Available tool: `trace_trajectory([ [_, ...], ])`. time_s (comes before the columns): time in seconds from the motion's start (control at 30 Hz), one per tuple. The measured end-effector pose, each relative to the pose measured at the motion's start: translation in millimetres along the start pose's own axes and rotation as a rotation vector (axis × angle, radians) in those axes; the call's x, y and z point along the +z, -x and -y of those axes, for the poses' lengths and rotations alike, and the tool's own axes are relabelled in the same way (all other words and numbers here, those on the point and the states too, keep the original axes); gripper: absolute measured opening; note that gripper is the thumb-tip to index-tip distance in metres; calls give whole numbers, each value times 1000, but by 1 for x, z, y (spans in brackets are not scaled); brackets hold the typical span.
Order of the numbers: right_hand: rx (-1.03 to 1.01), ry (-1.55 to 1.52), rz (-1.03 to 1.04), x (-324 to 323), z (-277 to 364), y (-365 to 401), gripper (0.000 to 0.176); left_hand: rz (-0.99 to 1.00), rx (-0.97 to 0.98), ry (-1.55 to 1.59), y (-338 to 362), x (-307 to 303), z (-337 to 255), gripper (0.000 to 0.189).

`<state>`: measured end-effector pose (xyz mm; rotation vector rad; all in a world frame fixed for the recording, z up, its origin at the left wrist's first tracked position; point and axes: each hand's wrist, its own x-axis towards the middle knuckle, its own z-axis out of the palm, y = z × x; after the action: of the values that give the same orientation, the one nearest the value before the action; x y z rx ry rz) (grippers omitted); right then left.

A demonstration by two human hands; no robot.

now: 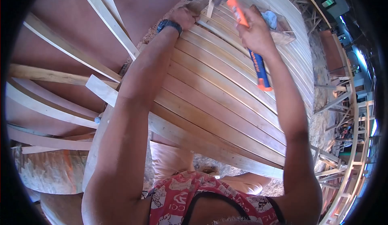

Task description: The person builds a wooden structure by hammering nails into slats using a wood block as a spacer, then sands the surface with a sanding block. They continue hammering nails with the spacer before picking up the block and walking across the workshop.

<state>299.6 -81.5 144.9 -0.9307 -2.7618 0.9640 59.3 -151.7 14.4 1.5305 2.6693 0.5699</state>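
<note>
My right hand [256, 32] is wrapped around the orange and blue handle of a hammer [258, 69]. The hammer's head, smeared by motion, is raised near the top of the view. My left hand [184, 18], with a dark watch [169, 26] on the wrist, is closed at the far end of a row of long wooden strips [218, 89]. What its fingers pinch is too small to make out. Just right of that hand, a short pale piece of wood [211, 2] stands up from the strips.
A wooden box [285, 38] with a light blue bag [269, 19] in it rests on the strips at upper right. Curved wooden ribs [72, 49] fan out on the left. Timber framing [335, 103] lines the right side. Sawdust lies on the ground below.
</note>
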Motion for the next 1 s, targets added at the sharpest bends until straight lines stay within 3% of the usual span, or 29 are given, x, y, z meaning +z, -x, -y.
trace_trajectory([
  [0.07, -622, 118, -757, 29, -30, -18, 57, 42, -12, 43, 6, -5, -2, 37],
  [0.1, -625, 118, -757, 40, -50, -28, 57, 57, -18, 65, 4, -5, -1, 37],
  [0.17, -809, 293, -501, 50, -81, -38, 62, 73, -11, 78, -3, 6, 3, 37],
  [0.2, -818, 298, -517, 37, -66, -28, 62, -13, -41, 65, -15, 19, 12, 38],
  [0.27, -144, -30, -155, 19, -31, 27, 65, -90, -59, 57, -11, 16, 7, 38],
  [0.3, -148, -21, -164, 20, -34, 44, 65, -73, -33, 60, 5, -4, -4, 43],
  [0.37, -18, -343, -181, 24, -54, 77, 68, -64, -10, 66, 10, -12, -12, 48],
  [0.43, 12, -580, -111, 31, -83, 113, 72, -410, 18, 67, -6, 9, -10, 60],
  [0.5, 105, -763, -30, 40, -106, 148, 74, -378, 31, 213, -10, 4, -22, 63],
  [0.53, 99, -770, -44, 46, -113, 161, 74, -331, 32, 370, -16, 8, -27, 67],
  [0.6, 24, -779, -36, 53, -123, 180, 74, -348, 75, 383, -23, 8, -41, 67],
  [0.67, -7, -867, -79, 57, -125, 183, 67, -246, -66, 539, -19, 0, -55, 61],
  [0.73, -107, -706, -183, 65, -133, 177, 60, -243, -82, 428, -42, 13, -50, 63],
  [0.8, -63, -732, -196, 66, -136, 177, 53, -252, -99, 320, -62, 13, -45, 66],
  [0.9, -53, -826, -192, 68, -138, 173, 53, -353, -193, 387, -74, -15, -36, 55],
  [0.97, -58, -662, -279, 69, -134, 177, 47, -349, -113, 860, -74, -49, -29, 38],
  [1.0, -61, -669, -275, 67, -136, 178, 47, -350, -115, 852, -63, -59, -36, 38],
])
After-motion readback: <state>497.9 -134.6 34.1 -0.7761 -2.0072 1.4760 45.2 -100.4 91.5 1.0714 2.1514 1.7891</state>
